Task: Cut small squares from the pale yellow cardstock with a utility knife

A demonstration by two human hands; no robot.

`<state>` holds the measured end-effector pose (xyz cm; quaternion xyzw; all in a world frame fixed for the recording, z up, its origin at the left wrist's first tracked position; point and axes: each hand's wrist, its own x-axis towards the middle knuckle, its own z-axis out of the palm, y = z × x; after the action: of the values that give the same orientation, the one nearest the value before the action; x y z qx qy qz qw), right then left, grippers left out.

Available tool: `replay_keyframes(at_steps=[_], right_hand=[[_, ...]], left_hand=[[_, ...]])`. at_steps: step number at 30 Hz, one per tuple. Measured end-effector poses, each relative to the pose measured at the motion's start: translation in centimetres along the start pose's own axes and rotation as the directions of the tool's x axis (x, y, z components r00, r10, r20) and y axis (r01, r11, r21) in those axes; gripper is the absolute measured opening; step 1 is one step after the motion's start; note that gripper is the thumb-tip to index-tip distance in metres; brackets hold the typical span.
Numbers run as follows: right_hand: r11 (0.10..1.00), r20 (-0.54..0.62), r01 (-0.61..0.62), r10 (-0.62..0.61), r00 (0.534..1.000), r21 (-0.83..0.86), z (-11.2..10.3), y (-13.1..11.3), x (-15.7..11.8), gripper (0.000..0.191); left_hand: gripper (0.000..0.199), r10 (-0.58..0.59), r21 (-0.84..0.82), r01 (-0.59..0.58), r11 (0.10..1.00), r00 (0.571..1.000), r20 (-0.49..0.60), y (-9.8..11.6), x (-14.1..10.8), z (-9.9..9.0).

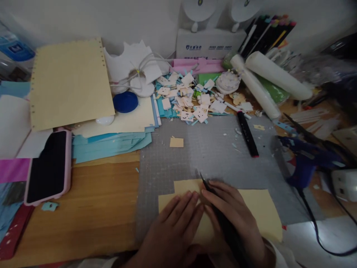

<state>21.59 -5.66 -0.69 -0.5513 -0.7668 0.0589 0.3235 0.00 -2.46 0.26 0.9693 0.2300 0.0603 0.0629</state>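
A sheet of pale yellow paper [260,212] with a stepped upper left edge lies on the grey cutting mat [156,175]. My left hand [178,219] rests flat on it, fingers stretched out and side by side. In my right hand [237,212] is a slim black tool with a pointed tip [205,181]; its exact kind is not clear. The tip points away from me, over the paper's upper edge. My right fingers are closed around the tool, close beside my left fingertips. Farther up the mat is a small yellow paper rectangle [176,142].
Small paper pieces with drawn faces [186,100] are heaped at the back. A black marker [247,134] and a blue glue gun [304,163] with its cord lie right. Left are a phone [48,167], blue paper sheets [111,147] and a yellow punched sheet [71,83].
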Motion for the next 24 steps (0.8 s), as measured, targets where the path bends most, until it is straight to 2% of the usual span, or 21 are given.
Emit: replay_keyframes(at_steps=[24], right_hand=[[1.000, 0.019, -0.002, 0.001, 1.000, 0.008, -0.26, 0.41, -0.49, 0.032]], left_hand=[[0.063, 0.013, 0.032, -0.013, 0.999, 1.000, -0.014, 0.13, -0.17, 0.26]])
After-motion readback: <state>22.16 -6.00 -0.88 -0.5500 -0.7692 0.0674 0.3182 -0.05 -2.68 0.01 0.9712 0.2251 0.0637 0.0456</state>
